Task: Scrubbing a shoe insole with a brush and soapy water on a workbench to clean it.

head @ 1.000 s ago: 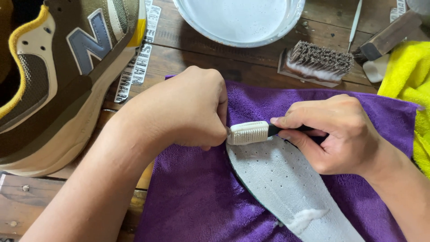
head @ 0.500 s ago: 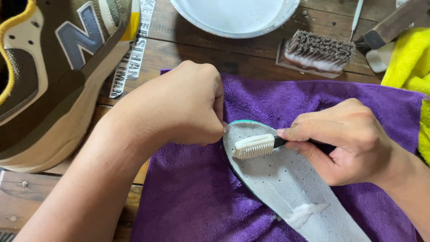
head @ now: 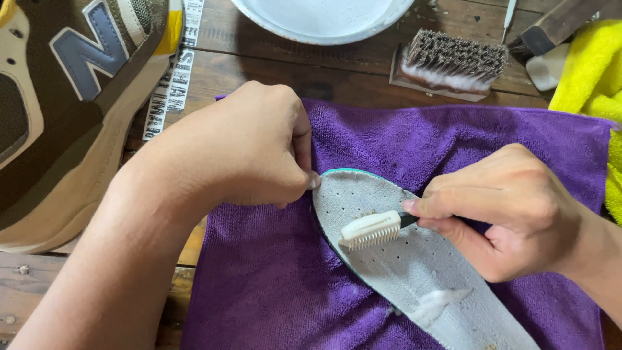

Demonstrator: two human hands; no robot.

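A grey perforated insole (head: 414,272) with a teal edge lies on a purple cloth (head: 272,285). My left hand (head: 240,146) pinches the insole's toe end at its left rim and holds it down. My right hand (head: 512,210) grips the dark handle of a small white brush (head: 370,229), whose bristles rest on the insole's front part. A patch of white foam (head: 440,301) sits further down the insole.
A brown, cream and yellow sneaker (head: 65,97) lies at the left. A white basin (head: 324,16) of milky liquid stands at the top. A wooden bristle brush (head: 450,61) lies beside it, and a yellow cloth (head: 593,84) is at the right edge.
The small brush has slid down from the insole's toe tip towards its middle, uncovering the toe end. The view has shifted slightly, so everything sits a little higher and further left.
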